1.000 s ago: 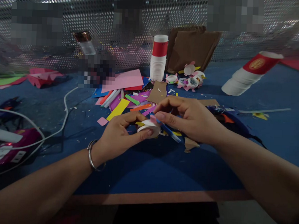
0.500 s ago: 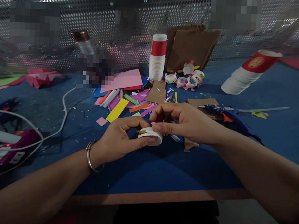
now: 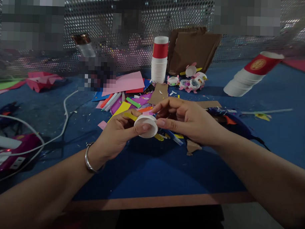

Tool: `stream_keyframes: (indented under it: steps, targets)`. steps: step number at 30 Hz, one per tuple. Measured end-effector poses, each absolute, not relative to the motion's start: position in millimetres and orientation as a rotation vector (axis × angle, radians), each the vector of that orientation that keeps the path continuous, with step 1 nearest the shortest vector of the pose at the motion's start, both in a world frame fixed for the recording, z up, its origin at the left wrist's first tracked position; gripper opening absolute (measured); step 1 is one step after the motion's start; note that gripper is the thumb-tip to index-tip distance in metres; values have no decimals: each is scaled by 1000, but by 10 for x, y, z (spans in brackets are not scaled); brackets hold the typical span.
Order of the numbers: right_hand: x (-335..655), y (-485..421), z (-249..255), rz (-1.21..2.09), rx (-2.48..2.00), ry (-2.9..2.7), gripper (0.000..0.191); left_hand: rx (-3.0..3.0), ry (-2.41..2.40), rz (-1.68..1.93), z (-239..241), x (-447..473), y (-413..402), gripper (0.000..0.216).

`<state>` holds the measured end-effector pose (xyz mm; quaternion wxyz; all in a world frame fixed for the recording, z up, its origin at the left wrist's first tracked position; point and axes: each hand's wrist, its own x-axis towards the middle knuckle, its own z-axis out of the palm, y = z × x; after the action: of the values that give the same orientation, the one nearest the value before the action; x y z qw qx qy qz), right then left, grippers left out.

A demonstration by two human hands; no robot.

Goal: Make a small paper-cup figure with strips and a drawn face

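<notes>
A shallow white paper cup bottom [image 3: 152, 129] is between my hands, its hollow side facing me. A yellow paper strip [image 3: 130, 116] sticks out at its left. My left hand [image 3: 118, 131] is closed on it, thumb pressed inside the hollow and fingers behind. My right hand [image 3: 186, 120] pinches at the right rim, thumb in front and curled fingers behind; whether a small piece is also between those fingertips is hidden. Below and behind lie yellow paper scraps [image 3: 159, 137] and a torn cardboard bit [image 3: 192, 146].
Behind are a paper cup stack [image 3: 159, 66], a leaning cup stack [image 3: 254, 74], small paper-cup animals [image 3: 193, 83], a cardboard sheet [image 3: 193, 50] and pink paper [image 3: 127, 83]. A blue glue gun [image 3: 238, 126] lies right; a purple power strip [image 3: 22, 150] and white cable [image 3: 66, 115] lie left.
The cup bottom has moved slightly left and up and tipped, so its hollow side now faces me. My left thumb has shifted into the hollow; both hands keep contact with it.
</notes>
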<state>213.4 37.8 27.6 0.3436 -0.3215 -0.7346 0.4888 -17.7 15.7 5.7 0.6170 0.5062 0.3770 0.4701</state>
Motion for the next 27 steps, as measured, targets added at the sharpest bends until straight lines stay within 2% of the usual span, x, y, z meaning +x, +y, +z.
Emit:
stream_keyframes:
  steps: [8, 13, 16, 20, 23, 27]
  targets:
    - [2094, 348, 235, 1202, -850, -1900, 46, 1086, 899, 1154, 17, -125, 142, 41]
    - [2107, 354, 246, 1202, -876, -1894, 44, 1217, 958, 1047, 101, -231, 148, 39]
    - [2124, 378, 240, 1297, -915, -1877, 42, 1299, 1020, 924, 193, -350, 175, 59]
    - [2152, 429, 222, 1405, -1023, -1950, 34, 1460, 1095, 647, 233, -480, 230, 74]
    - [2167, 460, 220, 1480, -1041, -2026, 27, 1611, 1183, 654, 239, -519, 260, 74]
    - [2162, 464, 245, 1519, -1050, -2117, 24, 1750, 1238, 735, 272, -521, 260, 62]
